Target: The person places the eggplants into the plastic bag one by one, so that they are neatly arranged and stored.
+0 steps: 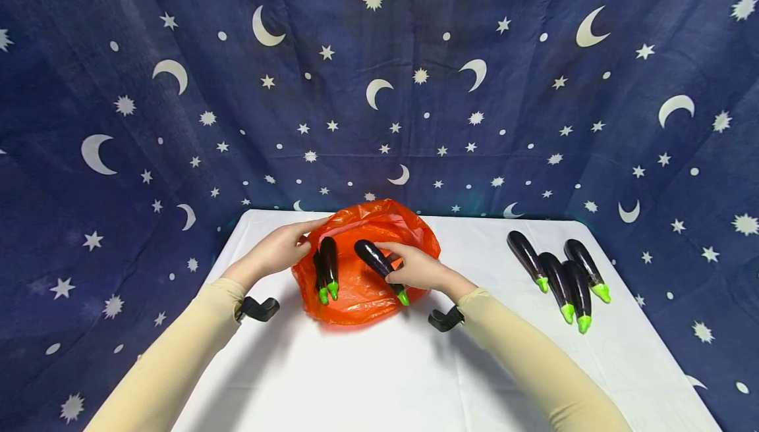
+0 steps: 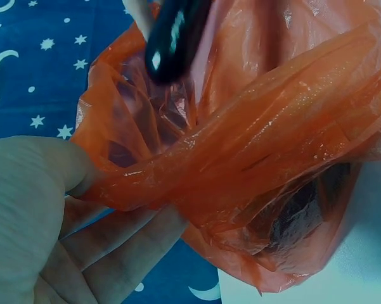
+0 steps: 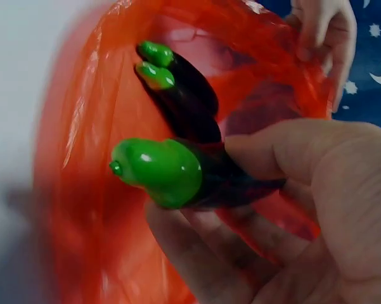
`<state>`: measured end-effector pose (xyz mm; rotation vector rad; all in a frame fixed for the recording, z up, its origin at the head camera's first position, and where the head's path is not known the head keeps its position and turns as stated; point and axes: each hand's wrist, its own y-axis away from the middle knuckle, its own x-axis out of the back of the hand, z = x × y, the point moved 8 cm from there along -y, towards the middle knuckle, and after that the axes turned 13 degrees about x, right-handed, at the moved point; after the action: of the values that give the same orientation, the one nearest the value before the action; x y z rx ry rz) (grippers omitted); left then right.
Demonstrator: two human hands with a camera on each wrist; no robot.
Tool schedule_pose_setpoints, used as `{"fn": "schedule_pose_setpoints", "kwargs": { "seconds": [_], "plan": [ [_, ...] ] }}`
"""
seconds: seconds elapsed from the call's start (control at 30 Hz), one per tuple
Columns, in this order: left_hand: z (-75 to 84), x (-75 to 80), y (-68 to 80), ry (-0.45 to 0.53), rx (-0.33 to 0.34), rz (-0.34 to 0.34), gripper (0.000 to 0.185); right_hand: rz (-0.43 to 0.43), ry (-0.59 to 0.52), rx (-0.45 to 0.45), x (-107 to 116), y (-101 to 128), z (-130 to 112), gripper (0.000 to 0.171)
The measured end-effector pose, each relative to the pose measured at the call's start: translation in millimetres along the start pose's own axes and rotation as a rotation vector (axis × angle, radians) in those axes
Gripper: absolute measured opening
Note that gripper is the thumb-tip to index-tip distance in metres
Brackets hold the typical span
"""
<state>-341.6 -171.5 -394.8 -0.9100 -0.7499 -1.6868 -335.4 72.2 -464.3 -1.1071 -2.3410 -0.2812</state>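
The right hand grips an eggplant near its green stem end, thumb on top and fingers curled beneath (the right wrist view shows the thumb pressing the dark skin just behind the stem). The eggplant slants over the open mouth of the orange bag, dark tip pointing away from the hand toward the bag's far rim.

The left hand pinches the bag's rim on its side, thumb over a gathered fold of plastic and fingers beneath it, holding that edge up. Between the two hands the mouth stands open, and two eggplants already lie inside, just beside the left hand's fingers, stems toward the person. Some bare plastic shows between them and the held eggplant.

Well to the outside of the right hand, four eggplants lie side by side near the edge of the white table. The table surface on the near side of both wrists is bare white. A star-and-moon cloth hangs just beyond the bag's far rim.
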Motion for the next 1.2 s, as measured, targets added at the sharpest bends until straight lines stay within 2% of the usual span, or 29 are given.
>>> {"fn": "schedule_pose_setpoints", "kwargs": {
  "seconds": [0.1,0.33,0.53,0.67,0.77,0.93,1.2],
  "plan": [
    [-0.4,0.1,-0.1,-0.003,-0.002,0.003,0.066,0.036,-0.046,-0.017,-11,-18,4,0.076],
    [-2.0,-0.3,-0.5,0.001,0.006,-0.004,0.066,0.18,-0.266,-0.079,-35,-51,19,0.074],
    [-1.4,-0.1,-1.8,-0.012,0.007,0.009,0.063,0.292,-0.331,-0.126,-54,-66,22,0.074],
    [-0.7,0.4,-2.6,-0.009,0.007,0.011,0.062,0.355,-0.321,-0.14,-61,-74,25,0.074],
    [-0.7,0.1,-3.2,-0.012,0.011,0.008,0.062,0.38,-0.259,-0.158,-63,-77,27,0.072],
    [-1.0,-0.1,-3.8,-0.016,0.015,0.008,0.062,0.374,-0.11,-0.173,-64,-80,27,0.068],
    [-0.9,0.6,-3.2,-0.004,0.003,0.011,0.061,0.367,-0.072,-0.186,-65,-84,27,0.062]
  ]
}}
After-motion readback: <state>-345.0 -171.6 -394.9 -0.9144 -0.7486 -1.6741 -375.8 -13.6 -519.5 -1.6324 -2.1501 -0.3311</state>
